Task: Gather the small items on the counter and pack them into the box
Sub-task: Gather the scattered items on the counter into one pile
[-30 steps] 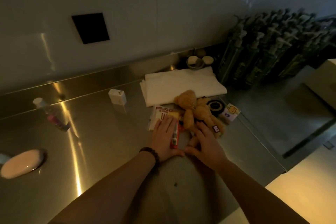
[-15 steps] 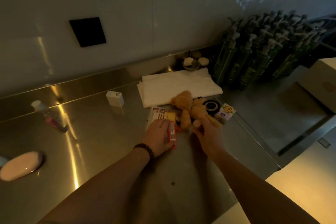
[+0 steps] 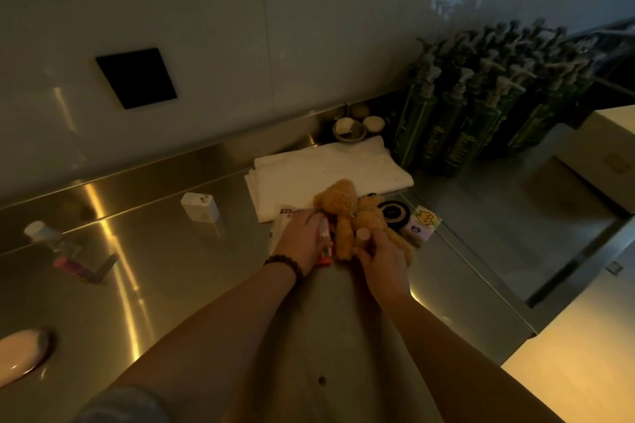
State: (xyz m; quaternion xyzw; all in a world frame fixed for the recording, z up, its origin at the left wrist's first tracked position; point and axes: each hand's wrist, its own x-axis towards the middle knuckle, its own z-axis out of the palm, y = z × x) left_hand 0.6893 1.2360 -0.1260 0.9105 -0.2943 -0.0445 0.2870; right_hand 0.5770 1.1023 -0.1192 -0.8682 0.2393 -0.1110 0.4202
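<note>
Head view shows the left hand (image 3: 300, 240) curled around a red tube (image 3: 324, 244) lying lengthwise toward the wall, the right hand (image 3: 383, 256) closed on a small pale-capped item just beside the teddy bear (image 3: 347, 213) on the counter (image 3: 165, 285).

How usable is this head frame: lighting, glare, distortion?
Head view: dim and warm-tinted, with streaks of glare on the steel counter; wide-angle bending curves the counter's back edge and leans the bottles; the print on the packet under the left hand is unreadable; the bear by the right hand stays recognisable.
</note>
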